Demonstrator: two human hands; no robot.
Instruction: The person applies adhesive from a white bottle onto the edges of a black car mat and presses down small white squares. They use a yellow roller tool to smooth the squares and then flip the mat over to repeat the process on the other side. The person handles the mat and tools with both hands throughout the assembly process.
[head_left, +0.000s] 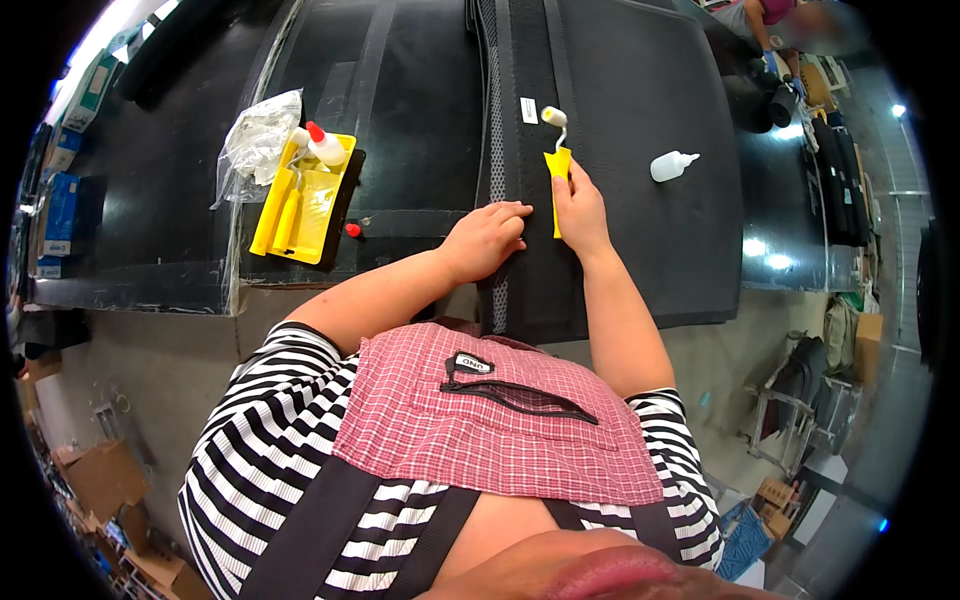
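In my right hand (582, 212) is a small paint roller (556, 180) with a yellow handle; the fingers are closed round the handle, and the pale roller head points away from me. My left hand (485, 240) rests on the black padded sheet (640, 260), near its grey mesh strip (497, 150). Its index finger stretches toward the roller, and the other fingers bend loosely. Right of the roller, a white squeeze bottle (674, 166) lies on its side on the sheet. A small white label (529, 110) sits beside the roller head.
Left of my hands, a yellow paint tray (325, 215) holds another yellow-handled roller (289, 215) and a red-capped bottle (325, 146). A clear plastic bag (255, 140) lies against it. A loose red cap (353, 230) is nearby. At the far right another person (765, 25) bends over.
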